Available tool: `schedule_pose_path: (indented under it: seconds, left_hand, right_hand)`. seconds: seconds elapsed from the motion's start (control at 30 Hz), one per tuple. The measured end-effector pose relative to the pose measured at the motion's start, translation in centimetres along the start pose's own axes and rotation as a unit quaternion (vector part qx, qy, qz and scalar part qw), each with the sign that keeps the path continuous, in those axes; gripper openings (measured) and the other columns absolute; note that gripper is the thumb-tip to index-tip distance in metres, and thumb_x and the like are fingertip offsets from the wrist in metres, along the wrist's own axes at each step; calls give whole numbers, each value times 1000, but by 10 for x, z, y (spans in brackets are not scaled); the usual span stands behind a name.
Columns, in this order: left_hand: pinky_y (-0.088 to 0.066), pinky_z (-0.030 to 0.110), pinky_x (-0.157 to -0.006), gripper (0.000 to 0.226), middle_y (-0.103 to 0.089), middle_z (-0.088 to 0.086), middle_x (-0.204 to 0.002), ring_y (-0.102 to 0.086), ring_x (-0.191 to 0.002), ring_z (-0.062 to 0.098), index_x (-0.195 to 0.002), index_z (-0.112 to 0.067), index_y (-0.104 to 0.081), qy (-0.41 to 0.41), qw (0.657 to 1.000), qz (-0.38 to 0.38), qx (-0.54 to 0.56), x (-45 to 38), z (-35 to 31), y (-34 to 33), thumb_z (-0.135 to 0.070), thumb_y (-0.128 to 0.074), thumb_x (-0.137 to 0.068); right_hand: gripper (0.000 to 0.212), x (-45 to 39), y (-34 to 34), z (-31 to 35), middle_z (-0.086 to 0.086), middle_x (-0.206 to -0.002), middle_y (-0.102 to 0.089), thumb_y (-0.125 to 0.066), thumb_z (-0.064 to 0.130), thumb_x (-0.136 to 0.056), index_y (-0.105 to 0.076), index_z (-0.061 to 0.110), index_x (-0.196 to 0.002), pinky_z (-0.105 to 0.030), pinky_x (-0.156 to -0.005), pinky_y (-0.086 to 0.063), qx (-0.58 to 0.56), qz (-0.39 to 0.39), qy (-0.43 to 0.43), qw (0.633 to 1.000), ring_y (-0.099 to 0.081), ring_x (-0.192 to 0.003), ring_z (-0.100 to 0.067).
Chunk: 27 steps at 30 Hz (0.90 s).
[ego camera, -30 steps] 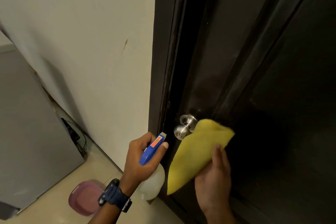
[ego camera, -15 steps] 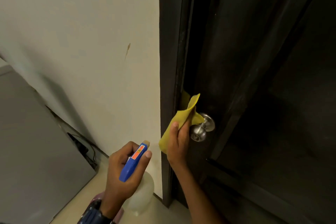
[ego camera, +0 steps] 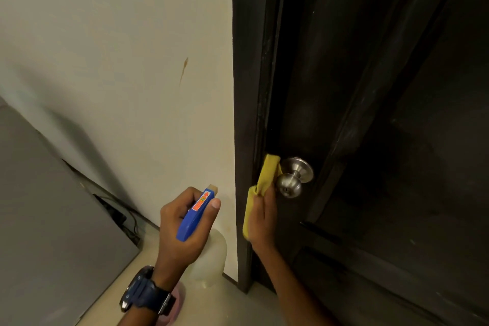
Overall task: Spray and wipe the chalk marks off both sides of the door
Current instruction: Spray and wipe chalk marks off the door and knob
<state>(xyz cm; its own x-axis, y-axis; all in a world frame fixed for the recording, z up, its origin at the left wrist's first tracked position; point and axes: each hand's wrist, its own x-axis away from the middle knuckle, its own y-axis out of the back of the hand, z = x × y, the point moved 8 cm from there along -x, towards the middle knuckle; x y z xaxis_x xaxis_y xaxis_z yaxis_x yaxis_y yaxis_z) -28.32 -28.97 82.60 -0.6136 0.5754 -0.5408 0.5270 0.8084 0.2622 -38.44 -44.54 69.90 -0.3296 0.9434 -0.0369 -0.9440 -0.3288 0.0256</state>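
Beside the steel knob [ego camera: 294, 177], at the dark door [ego camera: 370, 114]'s left edge, the right hand [ego camera: 262, 219] presses a yellow cloth [ego camera: 266, 180] flat, fingers fairly straight; wiping looks to be the step in hand. No chalk marks are visible here. The left hand [ego camera: 182, 225] has its grip curled round the spray bottle [ego camera: 197, 216], held near the cream wall [ego camera: 119, 61]. Next calls for sweeping the cloth around the knob, which obstructs it. A grey panel [ego camera: 53, 219] leans at left.
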Motion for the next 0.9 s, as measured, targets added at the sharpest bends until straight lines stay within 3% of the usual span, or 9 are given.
schedule_pose_path:
  seconds: [0.07, 0.17, 0.23, 0.3, 0.43, 0.57, 0.77, 0.87, 0.9]
  left_hand:
    - [-43, 9, -56, 58, -59, -6, -67, -56, -57, 17, -79, -12, -62, 0, 1000, -1, 5, 0, -1, -3, -68, -51, -88]
    - [-44, 9, -57, 62, -59, -6, -67, -58, -59, 18, -80, -10, -63, 3, 1000, 9, 15, 2, -1, -9, -69, -51, -87]
    - [-45, 8, -58, 62, -60, -7, -68, -59, -61, 17, -81, -9, -64, 6, 1000, 15, 16, 4, 0, -15, -69, -51, -87]
    - [-45, 8, -58, 61, -60, -7, -68, -59, -61, 18, -81, -8, -64, 7, 1000, 24, 20, 5, -1, -23, -67, -52, -88]
    - [-43, 13, -55, 38, -57, -3, -64, -55, -56, 19, -78, -9, -62, 3, 999, 46, 24, 5, -8, -40, -46, -58, -88]
    - [-43, 12, -54, 37, -58, -2, -65, -56, -57, 18, -78, -8, -62, -3, 998, 56, 31, 5, -23, -56, -43, -56, -88]
    - [-41, 10, -53, 40, -55, -5, -62, -53, -53, 14, -79, -5, -61, -2, 998, 48, 48, 3, -31, -72, -44, -56, -87]
    - [-41, 8, -53, 34, -57, -10, -62, -54, -53, 11, -79, -9, -61, 4, 998, 34, 50, 2, -33, -78, -43, -56, -86]
    - [-41, 8, -54, 32, -56, -13, -62, -54, -53, 10, -79, -11, -60, 5, 998, 31, 49, 1, -35, -79, -42, -56, -86]
  right_hand:
    - [48, 25, 16, -62, -10, -148, -51, -44, 33, -103, -44, 17, -148, -46, -113, -40, 5, 31, -154, 988, -50, -135, -27]
    - [36, 76, 56, -113, -15, -111, -71, -44, 26, -107, -57, 3, -130, -43, -88, -52, -131, -11, -372, 919, -64, -102, -31]
    - [31, 93, 75, -111, -18, -79, -74, -42, 19, -106, -61, -1, -118, -43, -76, -49, -255, -57, -426, 866, -61, -88, -34]
    - [30, 87, 91, -94, -20, -80, -75, -43, 21, -104, -64, 1, -114, -49, -85, -49, -358, -114, -419, 827, -62, -93, -38]
    - [40, 30, 97, -34, -24, -110, -72, -44, 30, -101, -72, 4, -114, -50, -82, -58, -464, -107, -378, 794, -72, -95, -39]
    - [26, -11, 85, 34, -21, -88, -74, -48, 12, -97, -71, 0, -95, -44, -81, -58, -402, -45, -325, 855, -73, -78, -31]
    - [21, 11, 132, 56, -15, -113, -72, -54, 15, -100, -66, 13, -117, -44, -83, -57, -305, -76, -243, 918, -70, -98, -27]
    - [23, 15, 169, 120, -1, -102, -71, -48, 23, -104, -65, 22, -119, -42, -80, -54, -92, -130, 76, 984, -67, -94, -13]
    - [30, 15, 162, 143, -7, -111, -70, -45, 21, -103, -62, 14, -128, -42, -87, -54, 23, -110, 208, 972, -66, -102, -17]
